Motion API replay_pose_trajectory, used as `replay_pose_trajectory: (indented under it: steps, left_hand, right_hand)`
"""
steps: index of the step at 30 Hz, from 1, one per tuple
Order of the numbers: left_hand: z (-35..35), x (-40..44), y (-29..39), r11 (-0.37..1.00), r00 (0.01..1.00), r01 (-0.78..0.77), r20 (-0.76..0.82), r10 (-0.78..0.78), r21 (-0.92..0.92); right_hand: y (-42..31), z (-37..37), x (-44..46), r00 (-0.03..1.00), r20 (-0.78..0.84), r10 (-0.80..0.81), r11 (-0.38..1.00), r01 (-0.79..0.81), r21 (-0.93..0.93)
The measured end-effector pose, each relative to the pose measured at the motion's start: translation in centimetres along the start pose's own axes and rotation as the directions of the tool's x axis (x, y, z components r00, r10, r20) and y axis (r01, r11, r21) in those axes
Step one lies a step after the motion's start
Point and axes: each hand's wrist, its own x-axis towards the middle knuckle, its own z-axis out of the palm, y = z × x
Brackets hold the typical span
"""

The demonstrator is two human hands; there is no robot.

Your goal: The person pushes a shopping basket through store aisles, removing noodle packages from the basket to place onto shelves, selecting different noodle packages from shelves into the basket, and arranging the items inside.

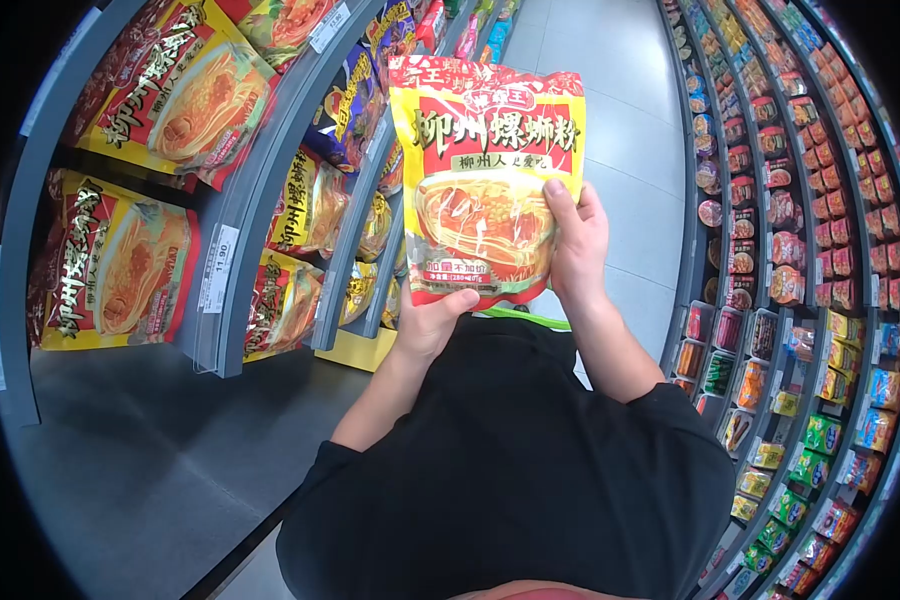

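A red and yellow bag of instant rice noodles (485,200) is held upright in front of my body, its printed front with a bowl of noodles turned toward me. My left hand (432,322) grips the bag's lower left corner, thumb on the front. On the right edge, my right hand (578,240) pinches the bag with its thumb on the front; the fingers behind it are mostly hidden. Matching noodle bags (120,265) stand on the shelf to my left.
A grey shelf rack (270,190) with price tags (220,268) runs along my left. Purple bags (350,110) sit farther along it. Across the tiled aisle floor (620,150), another rack holds cup noodles (785,268) and small snack packets (820,435). A green strip (525,318) shows below the bag.
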Motion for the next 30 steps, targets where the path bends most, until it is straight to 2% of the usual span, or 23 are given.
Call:
replay_pose_trajectory:
  steps: [8,30]
  left_hand:
    - [-0.6,-0.1,0.0,0.998,0.998,0.051,-0.037,-0.052,-0.042]
    - [-0.5,0.3,-0.2,0.993,0.995,0.062,-0.07,-0.069,-0.097]
  right_hand:
    - [0.8,0.1,0.0,0.999,0.009,-0.032,0.999,0.033,-0.04]
    - [1.5,-0.9,0.0,1.0,-0.015,-0.011,1.0,0.01,-0.016]
